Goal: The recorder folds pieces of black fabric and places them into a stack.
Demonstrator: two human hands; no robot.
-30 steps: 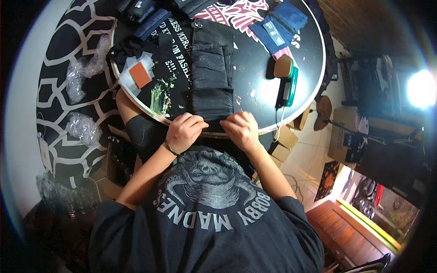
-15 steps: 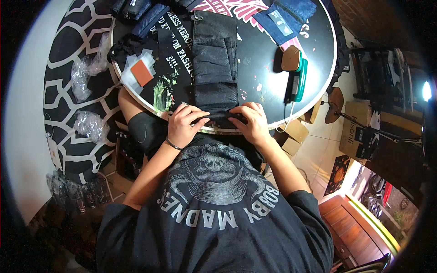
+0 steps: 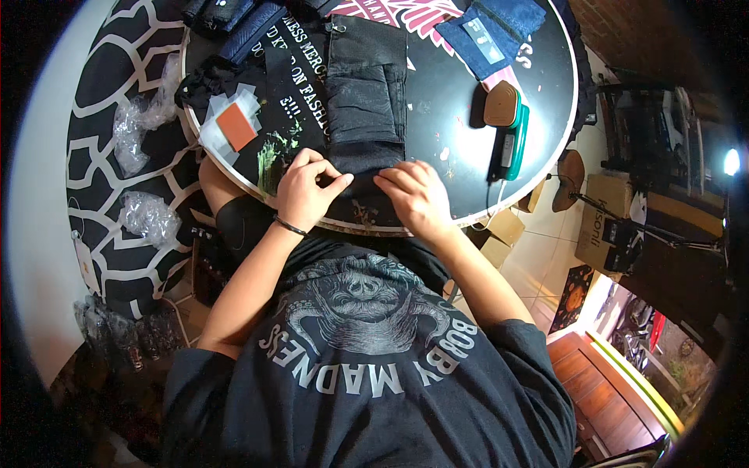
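A long, narrow folded pair of black trousers lies lengthwise down the round black table. Its near end is turned up in a fold close to the table's front edge. My left hand pinches the left corner of that fold between thumb and forefinger. At the opposite corner, my right hand is closed on the cloth, with its fingertips bent inward and the thumb hidden. A small metal clasp shows at the far left end of the trousers.
A green handheld steam iron with a tan plate rests at the right, its cord trailing off the rim. Blue folded denim lies at the far right. An orange square sits on translucent sheets at left; dark folded clothes lie beyond.
Both hands have moved away from me, carrying the near end of the trousers up into a fold. A strip of printed tabletop now shows at the front edge.
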